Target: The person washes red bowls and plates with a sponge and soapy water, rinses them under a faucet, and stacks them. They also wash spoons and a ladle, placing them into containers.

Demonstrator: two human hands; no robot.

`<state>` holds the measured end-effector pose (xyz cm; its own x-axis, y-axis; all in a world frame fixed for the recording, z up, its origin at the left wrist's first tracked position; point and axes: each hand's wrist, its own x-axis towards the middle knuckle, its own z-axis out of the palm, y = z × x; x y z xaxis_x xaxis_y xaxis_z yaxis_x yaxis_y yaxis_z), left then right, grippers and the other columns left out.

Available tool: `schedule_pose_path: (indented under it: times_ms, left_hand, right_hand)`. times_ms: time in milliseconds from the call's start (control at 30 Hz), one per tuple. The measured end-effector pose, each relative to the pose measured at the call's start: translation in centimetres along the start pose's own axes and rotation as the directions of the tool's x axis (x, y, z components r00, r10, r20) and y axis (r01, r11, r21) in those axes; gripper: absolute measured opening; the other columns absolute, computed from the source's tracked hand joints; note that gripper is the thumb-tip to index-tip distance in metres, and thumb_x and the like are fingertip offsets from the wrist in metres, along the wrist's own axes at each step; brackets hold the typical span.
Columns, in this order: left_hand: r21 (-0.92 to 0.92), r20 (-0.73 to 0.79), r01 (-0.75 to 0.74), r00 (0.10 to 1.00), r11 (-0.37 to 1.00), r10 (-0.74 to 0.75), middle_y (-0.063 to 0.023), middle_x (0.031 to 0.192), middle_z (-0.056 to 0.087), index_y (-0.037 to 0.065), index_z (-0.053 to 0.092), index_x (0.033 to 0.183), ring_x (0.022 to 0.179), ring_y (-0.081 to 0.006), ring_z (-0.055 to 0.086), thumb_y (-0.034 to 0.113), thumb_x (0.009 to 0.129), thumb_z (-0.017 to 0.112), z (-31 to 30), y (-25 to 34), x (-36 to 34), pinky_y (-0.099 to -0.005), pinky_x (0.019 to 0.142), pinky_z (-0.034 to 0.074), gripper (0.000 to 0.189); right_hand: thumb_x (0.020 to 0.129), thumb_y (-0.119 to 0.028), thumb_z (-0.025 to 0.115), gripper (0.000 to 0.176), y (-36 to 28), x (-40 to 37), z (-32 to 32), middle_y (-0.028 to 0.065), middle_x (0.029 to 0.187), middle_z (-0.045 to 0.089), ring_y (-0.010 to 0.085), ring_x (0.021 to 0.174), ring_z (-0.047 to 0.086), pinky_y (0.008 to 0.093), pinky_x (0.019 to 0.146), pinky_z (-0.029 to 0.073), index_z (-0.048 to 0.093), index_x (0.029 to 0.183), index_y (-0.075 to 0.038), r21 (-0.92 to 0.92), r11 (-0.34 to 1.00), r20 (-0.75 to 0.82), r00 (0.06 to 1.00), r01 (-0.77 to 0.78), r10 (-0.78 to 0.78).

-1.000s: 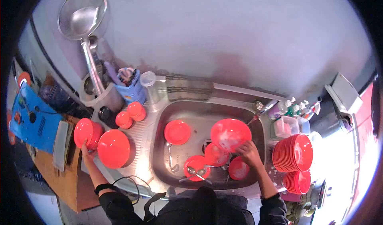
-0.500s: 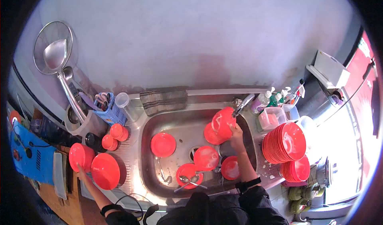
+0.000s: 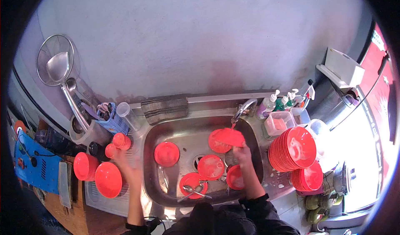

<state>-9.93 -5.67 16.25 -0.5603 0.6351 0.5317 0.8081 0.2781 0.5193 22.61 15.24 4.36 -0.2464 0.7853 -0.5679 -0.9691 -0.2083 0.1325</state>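
My right hand (image 3: 242, 153) grips a red bowl (image 3: 234, 138) by its edge, tilted under the faucet (image 3: 245, 109). Beneath that bowl, another red dish (image 3: 216, 142) rests in the steel sink (image 3: 187, 128). My left hand (image 3: 125, 163), blurred by motion, hangs over the drainboard between the sink and a red bowl (image 3: 108, 180); its fingers cannot be made out. In the sink sit a red dish (image 3: 166, 154) on the left, a foamy red dish (image 3: 211, 167) near the drain, and one with spoons (image 3: 194, 189) lying across it.
Right of the sink stand tall stacks of red bowls (image 3: 291, 149), with a plastic container (image 3: 278, 124) and pump bottles (image 3: 267, 106) behind. More red bowls (image 3: 85, 166), red cups (image 3: 121, 141) and a blue basket (image 3: 109, 120) are on the left. A striped cloth (image 3: 164, 109) hangs over the sink's back edge.
My left hand has left the bowls at the far left and swung right toward the sink. My right hand has lowered and tilted its bowl under the faucet. The view has shifted slightly.
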Motion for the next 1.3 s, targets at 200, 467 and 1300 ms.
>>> schedule_pose_path:
  times_ms: [200,467,1300]
  left_hand:
    - [-0.405,0.584,-0.332,0.624,0.852,0.520,-0.0145,0.126,0.022,0.010,0.035,0.115,0.116,-0.0316,0.023,0.020,0.073,0.051,7.7,9.2,-2.3,-0.0452,0.095,0.013,0.046]
    - [-0.471,0.359,0.089,0.928,0.878,0.098,-0.0192,0.120,0.030,0.004,0.029,0.119,0.110,-0.0289,0.033,0.026,0.078,0.046,18.7,12.2,-5.8,-0.0382,0.091,0.025,0.049]
    - [-0.681,0.727,0.683,0.672,0.264,0.141,-0.0069,0.094,0.056,0.006,0.048,0.103,0.080,-0.0169,0.054,0.016,0.078,0.050,19.4,13.4,-5.3,-0.0288,0.071,0.042,0.026]
  right_hand:
    - [0.083,-0.038,0.031,0.046,0.5,-0.5,-1.5,0.0103,0.116,0.040,0.0243,0.108,0.037,0.0397,0.092,0.027,0.034,0.115,-0.005,-0.496,0.851,0.368,0.929,0.171,0.028]
    - [0.078,-0.050,0.030,0.057,0.9,-1.3,-0.9,0.0081,0.121,0.035,0.0249,0.110,0.035,0.0427,0.092,0.026,0.031,0.119,-0.010,-0.546,0.834,0.299,0.910,-0.084,0.287]
    - [0.076,-0.050,0.039,0.055,-0.7,0.9,0.7,0.0076,0.112,0.043,0.0235,0.101,0.043,0.0401,0.084,0.034,0.033,0.117,-0.013,-0.855,0.488,0.087,0.881,-0.174,0.466]
